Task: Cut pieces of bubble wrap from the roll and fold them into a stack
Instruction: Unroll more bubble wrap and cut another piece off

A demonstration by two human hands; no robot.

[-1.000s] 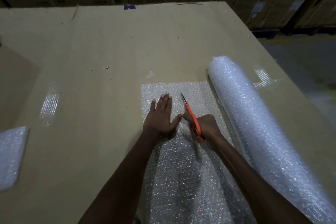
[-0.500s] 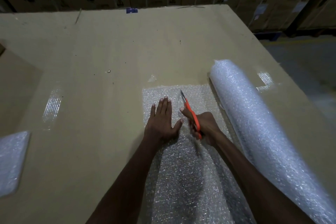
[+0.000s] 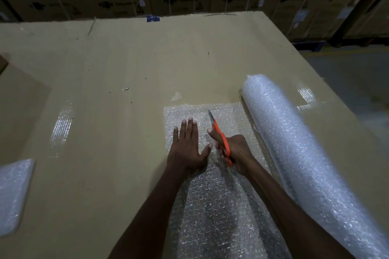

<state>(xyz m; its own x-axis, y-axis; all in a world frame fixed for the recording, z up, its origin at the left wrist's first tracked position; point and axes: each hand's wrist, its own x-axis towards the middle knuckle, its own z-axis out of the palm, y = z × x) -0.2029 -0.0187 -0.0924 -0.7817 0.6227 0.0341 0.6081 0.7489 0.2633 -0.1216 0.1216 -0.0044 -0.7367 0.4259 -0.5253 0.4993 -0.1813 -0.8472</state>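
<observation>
Left hand (image 3: 187, 147) flat on sheet (image 3: 229, 120), right hand (image 3: 235, 151) apparently around scissors (image 3: 220, 135).

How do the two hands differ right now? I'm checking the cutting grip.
The left hand lies flat, fingers straight, pressing the bubble wrap sheet onto the cardboard table; the right hand is curled around the orange scissors. The left hand holds nothing; the right holds the tool, blades pointing away from the person. The left sits left of the cut line, the right toward the roll. Both rest over the same sheet.
</observation>
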